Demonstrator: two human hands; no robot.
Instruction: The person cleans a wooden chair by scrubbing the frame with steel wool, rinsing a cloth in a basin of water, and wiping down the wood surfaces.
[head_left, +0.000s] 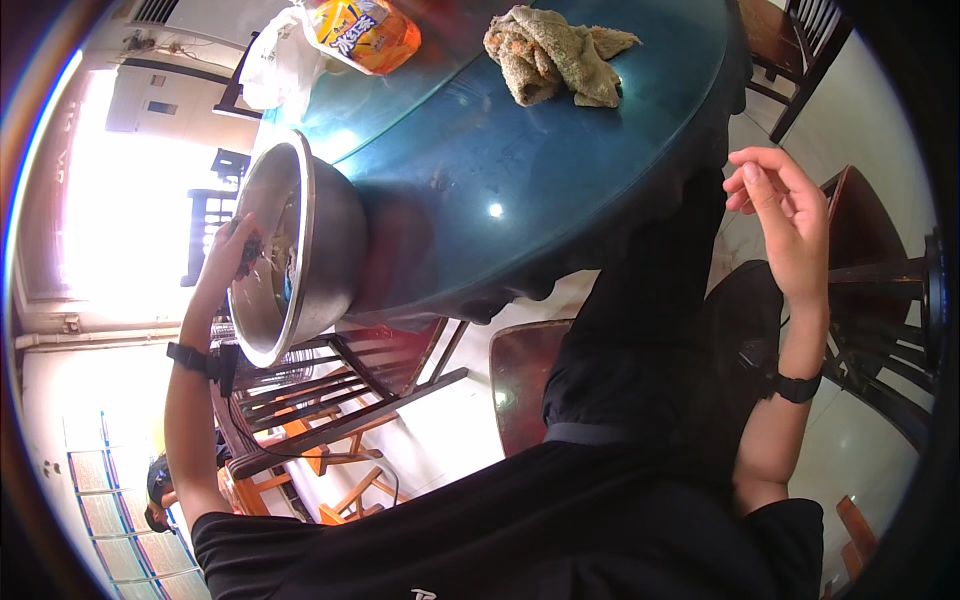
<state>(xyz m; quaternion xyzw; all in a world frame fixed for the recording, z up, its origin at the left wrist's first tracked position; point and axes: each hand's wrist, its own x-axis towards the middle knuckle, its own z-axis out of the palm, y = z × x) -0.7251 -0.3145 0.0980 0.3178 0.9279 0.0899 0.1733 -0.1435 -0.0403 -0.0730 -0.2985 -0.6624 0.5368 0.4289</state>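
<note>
My left hand (234, 244) is at the mouth of a deep metal basin (337, 240), its fingers closed around a small dark red-and-black item (250, 255). Inside the basin lie pale scraps and a bit of something blue; the hand and the rim partly cover them. The basin stands at the left part of a round table with a dark, glossy blue-green top (465, 202). My right hand (787, 210) is raised beyond the table's right edge, away from any object. Its fingers are loosely curled with nothing seen in them.
A crumpled beige towel (555, 60) lies on the table's far side. Nearby are a white plastic bag (281, 60) and an orange-yellow drink package (367, 37) bearing writing. Wooden chairs (525, 375) surround the table. A person (159, 480) is in the background at lower left.
</note>
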